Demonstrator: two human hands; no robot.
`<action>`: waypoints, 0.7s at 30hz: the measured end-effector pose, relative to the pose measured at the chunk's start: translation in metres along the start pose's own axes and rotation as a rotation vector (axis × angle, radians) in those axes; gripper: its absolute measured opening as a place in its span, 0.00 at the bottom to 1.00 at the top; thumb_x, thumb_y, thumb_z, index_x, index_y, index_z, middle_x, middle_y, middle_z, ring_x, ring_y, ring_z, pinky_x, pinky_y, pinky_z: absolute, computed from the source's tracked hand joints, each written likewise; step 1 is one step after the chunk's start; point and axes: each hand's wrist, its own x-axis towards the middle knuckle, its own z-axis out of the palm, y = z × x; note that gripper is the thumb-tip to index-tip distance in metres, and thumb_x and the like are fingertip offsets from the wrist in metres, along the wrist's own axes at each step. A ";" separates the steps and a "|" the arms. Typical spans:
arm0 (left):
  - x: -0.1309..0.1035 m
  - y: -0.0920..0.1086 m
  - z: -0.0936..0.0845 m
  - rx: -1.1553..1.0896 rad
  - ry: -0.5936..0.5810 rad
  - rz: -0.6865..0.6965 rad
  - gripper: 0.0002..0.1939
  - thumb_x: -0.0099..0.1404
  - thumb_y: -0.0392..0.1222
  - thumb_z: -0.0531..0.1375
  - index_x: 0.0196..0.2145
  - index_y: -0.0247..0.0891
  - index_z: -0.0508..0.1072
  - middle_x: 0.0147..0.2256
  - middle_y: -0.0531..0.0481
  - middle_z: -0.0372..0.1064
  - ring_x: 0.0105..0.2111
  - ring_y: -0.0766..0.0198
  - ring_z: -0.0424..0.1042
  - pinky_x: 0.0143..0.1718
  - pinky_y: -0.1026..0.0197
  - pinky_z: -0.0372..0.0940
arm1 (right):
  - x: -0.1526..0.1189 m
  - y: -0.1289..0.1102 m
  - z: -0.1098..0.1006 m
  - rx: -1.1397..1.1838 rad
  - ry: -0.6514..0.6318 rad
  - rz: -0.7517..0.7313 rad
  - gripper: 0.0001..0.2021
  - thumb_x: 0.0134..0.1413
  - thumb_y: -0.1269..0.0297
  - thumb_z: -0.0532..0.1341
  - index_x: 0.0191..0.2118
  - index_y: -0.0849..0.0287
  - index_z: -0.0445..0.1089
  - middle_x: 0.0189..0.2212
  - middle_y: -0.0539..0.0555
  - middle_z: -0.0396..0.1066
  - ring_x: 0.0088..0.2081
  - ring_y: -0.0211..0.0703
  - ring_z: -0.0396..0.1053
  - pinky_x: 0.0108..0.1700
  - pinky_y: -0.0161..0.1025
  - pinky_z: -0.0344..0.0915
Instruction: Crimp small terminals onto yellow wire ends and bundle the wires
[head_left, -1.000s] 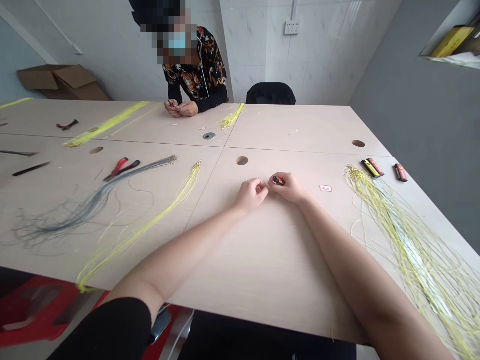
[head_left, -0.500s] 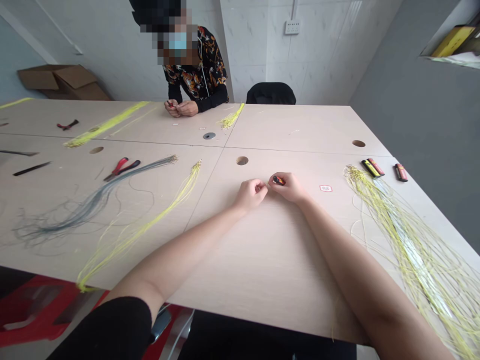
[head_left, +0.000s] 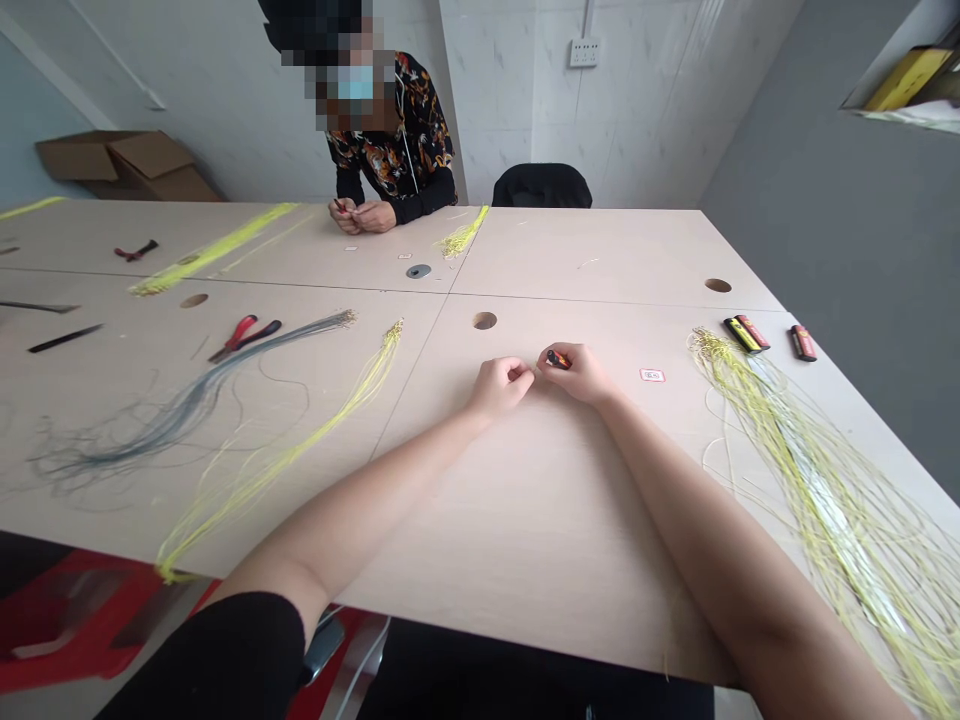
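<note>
My left hand (head_left: pixel 501 388) is closed in a pinch above the table, its fingertips almost meeting those of the other hand. Whatever it pinches is too small to make out. My right hand (head_left: pixel 581 373) is wrapped round a small dark lighter (head_left: pixel 557 359) with red and yellow on it; the black end points to the upper left, and the rest is hidden in the fingers. To the right of that hand lies a small label with a red border (head_left: pixel 652 375). A bundle of yellow cords (head_left: pixel 337 412) lies left of my left forearm.
At right lie a large spread of yellow cords (head_left: pixel 795 460) and several lighters (head_left: pixel 802 343). Red-handled pliers (head_left: pixel 244 336) and grey strands (head_left: pixel 187 410) are at left. A round hole (head_left: pixel 484 321) opens beyond my hands. Across the table (head_left: pixel 525 560) a masked person (head_left: pixel 397 130) works.
Both hands stay in nearly the same place, fingertips close together. The right hand keeps hold of the lighter. The view has shifted very slightly.
</note>
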 end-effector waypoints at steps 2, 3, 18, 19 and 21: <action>0.000 0.000 0.000 -0.006 -0.006 0.005 0.09 0.54 0.40 0.55 0.20 0.36 0.68 0.21 0.53 0.68 0.25 0.67 0.65 0.29 0.64 0.58 | 0.000 -0.001 0.000 -0.001 0.002 0.001 0.08 0.43 0.59 0.56 0.24 0.59 0.66 0.22 0.48 0.61 0.27 0.36 0.55 0.31 0.36 0.53; 0.001 -0.001 0.000 -0.007 -0.009 0.007 0.09 0.54 0.41 0.55 0.20 0.36 0.68 0.21 0.53 0.68 0.25 0.67 0.65 0.29 0.64 0.58 | 0.000 -0.001 0.000 -0.002 0.003 0.002 0.08 0.43 0.60 0.56 0.24 0.59 0.66 0.22 0.48 0.61 0.27 0.36 0.55 0.31 0.36 0.52; 0.002 -0.002 0.000 0.010 -0.042 -0.014 0.11 0.55 0.41 0.55 0.20 0.35 0.72 0.21 0.52 0.70 0.26 0.66 0.67 0.30 0.64 0.59 | -0.001 -0.005 -0.001 0.007 -0.016 -0.023 0.08 0.42 0.60 0.56 0.23 0.60 0.66 0.21 0.48 0.62 0.26 0.35 0.55 0.30 0.36 0.53; 0.002 -0.002 0.000 0.009 -0.043 -0.019 0.11 0.55 0.41 0.54 0.20 0.34 0.72 0.21 0.52 0.70 0.27 0.65 0.68 0.30 0.64 0.60 | -0.001 -0.005 -0.001 0.006 -0.017 -0.018 0.08 0.42 0.60 0.56 0.24 0.60 0.66 0.21 0.48 0.62 0.26 0.35 0.55 0.30 0.36 0.52; 0.002 -0.003 0.000 0.005 -0.044 -0.025 0.12 0.55 0.41 0.54 0.20 0.34 0.72 0.21 0.51 0.70 0.27 0.65 0.68 0.31 0.64 0.60 | -0.002 -0.006 -0.001 0.007 -0.017 -0.011 0.08 0.42 0.61 0.56 0.24 0.60 0.66 0.21 0.48 0.62 0.26 0.35 0.55 0.30 0.36 0.52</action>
